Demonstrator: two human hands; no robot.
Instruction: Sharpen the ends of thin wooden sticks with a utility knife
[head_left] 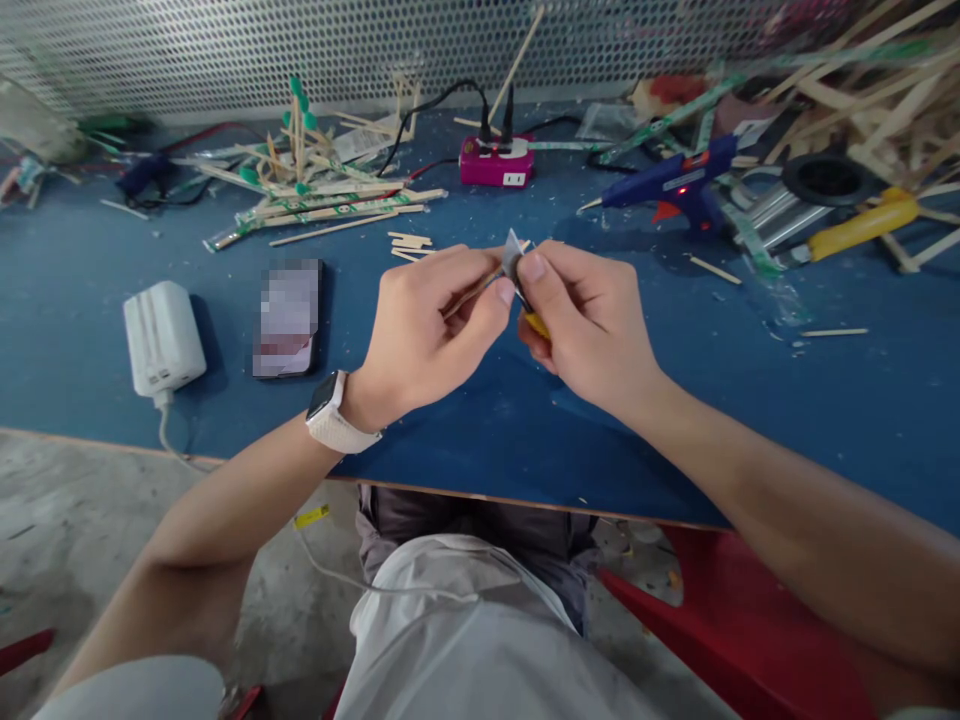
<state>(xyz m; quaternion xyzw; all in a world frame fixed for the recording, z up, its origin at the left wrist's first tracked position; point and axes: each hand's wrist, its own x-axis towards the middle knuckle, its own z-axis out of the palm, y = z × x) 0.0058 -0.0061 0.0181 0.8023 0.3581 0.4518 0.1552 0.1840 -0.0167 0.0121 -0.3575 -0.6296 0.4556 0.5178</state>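
Observation:
My left hand (439, 325) is closed around a thin wooden stick (469, 296), pinched between thumb and fingers. Opposite it, my right hand (589, 320) grips a yellow-handled cutter (537, 324), whose pointed grey metal blade (512, 250) sticks up between the two hands. Blade and stick meet near both thumbs; the exact contact is partly hidden by the fingers. Just beyond my left hand lie several short cut stick pieces (410, 242) on the blue table (480, 440).
A phone (289, 320) and white power bank (163, 338) lie left. Behind are bundled sticks (322, 205) and a magenta power strip (495, 165). To the right are a blue glue gun (667, 185), a yellow-handled tool (862, 226) and a wooden stick structure (900, 110).

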